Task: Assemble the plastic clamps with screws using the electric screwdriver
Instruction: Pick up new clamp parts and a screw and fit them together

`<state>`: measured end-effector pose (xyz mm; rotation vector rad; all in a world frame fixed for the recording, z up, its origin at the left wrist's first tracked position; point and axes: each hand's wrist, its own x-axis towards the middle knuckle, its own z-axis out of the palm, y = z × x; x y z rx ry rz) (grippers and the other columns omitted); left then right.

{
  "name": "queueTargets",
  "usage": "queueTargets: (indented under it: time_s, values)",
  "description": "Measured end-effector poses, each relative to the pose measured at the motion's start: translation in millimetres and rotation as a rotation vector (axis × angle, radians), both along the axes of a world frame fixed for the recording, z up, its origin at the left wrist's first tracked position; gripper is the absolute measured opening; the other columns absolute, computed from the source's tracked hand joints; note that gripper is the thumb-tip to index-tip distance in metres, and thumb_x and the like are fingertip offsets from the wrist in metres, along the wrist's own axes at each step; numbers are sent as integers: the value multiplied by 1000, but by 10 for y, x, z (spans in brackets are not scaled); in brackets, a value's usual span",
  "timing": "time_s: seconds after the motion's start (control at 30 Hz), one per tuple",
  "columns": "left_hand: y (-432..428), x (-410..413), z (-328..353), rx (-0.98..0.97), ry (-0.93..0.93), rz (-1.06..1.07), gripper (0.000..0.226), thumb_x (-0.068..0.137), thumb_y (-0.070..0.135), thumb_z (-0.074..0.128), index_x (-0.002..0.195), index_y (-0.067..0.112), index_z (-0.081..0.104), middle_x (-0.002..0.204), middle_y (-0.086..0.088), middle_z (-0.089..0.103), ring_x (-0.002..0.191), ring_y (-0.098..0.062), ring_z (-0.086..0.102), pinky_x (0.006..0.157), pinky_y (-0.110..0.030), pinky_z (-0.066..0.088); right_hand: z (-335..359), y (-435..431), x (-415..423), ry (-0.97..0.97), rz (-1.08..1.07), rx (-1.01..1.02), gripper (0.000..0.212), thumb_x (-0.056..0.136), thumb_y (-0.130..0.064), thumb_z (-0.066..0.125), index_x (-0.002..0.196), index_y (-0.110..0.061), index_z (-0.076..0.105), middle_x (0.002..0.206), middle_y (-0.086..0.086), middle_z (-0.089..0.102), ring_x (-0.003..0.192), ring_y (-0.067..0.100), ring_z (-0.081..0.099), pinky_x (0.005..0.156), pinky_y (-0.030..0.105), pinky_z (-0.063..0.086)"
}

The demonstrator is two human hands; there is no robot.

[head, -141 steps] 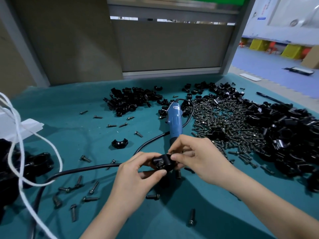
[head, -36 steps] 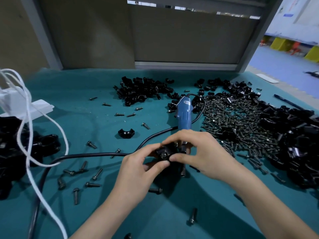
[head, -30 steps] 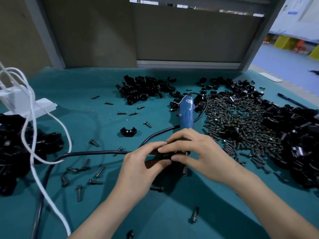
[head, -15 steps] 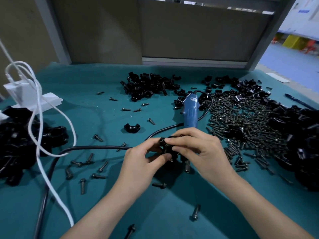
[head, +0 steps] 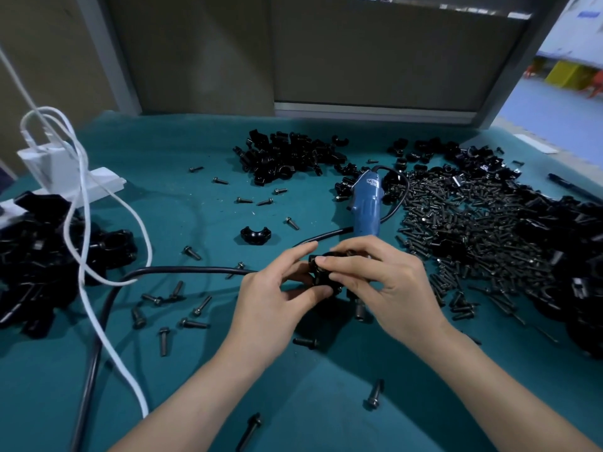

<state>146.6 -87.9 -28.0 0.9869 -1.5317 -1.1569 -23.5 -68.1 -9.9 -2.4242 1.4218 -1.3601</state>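
Note:
A black plastic clamp point(head: 321, 275) is held above the teal table point(head: 195, 223) at centre. My left hand point(head: 277, 295) grips it from the left with thumb below and fingers above. My right hand point(head: 385, 282) pinches its top from the right, fingertips on the clamp. Whether a screw sits between those fingertips is hidden. The blue electric screwdriver point(head: 367, 203) lies on the table just behind my hands, its black cable point(head: 182, 270) running left. A big heap of screws point(head: 463, 220) lies to the right.
Piles of black clamp halves sit at the back centre point(head: 287, 156), far right point(head: 574, 256) and far left point(head: 39, 256). One clamp half point(head: 256, 234) lies alone. Loose screws point(head: 192, 322) dot the front. A white charger with cord point(head: 58, 171) stands at left.
Both hands have stayed together on the clamp, turning it slightly while the right fingers shifted over its top. The view has drifted left. The screwdriver has not moved.

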Motion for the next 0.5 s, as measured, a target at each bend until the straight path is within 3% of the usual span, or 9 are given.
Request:
queueTargets:
  time_s: [0.17, 0.33, 0.5]
  values:
    - [-7, 0, -3, -62, -16, -5, 52, 72, -1, 80, 104, 37, 66, 90, 13, 74, 85, -1, 69, 72, -11, 52, 22, -4, -44, 21, 43, 9, 23, 85, -9, 67, 106, -14, 75, 102, 5, 67, 91, 4, 59, 83, 15, 48]
    - [-13, 14, -7, -96, -49, -15, 50, 73, 3, 80, 101, 41, 66, 89, 15, 74, 84, -3, 69, 73, -19, 56, 10, 17, -56, 46, 38, 22, 24, 87, -11, 65, 108, -16, 75, 105, 4, 67, 92, 19, 65, 83, 27, 52]
    - [-23, 23, 9, -180, -116, 9, 44, 71, 7, 82, 97, 39, 67, 79, 17, 72, 75, -10, 68, 73, -34, 58, 11, 24, -68, 61, 63, 54, 28, 88, -7, 65, 112, -18, 73, 110, 0, 65, 98, 12, 62, 86, 20, 49]
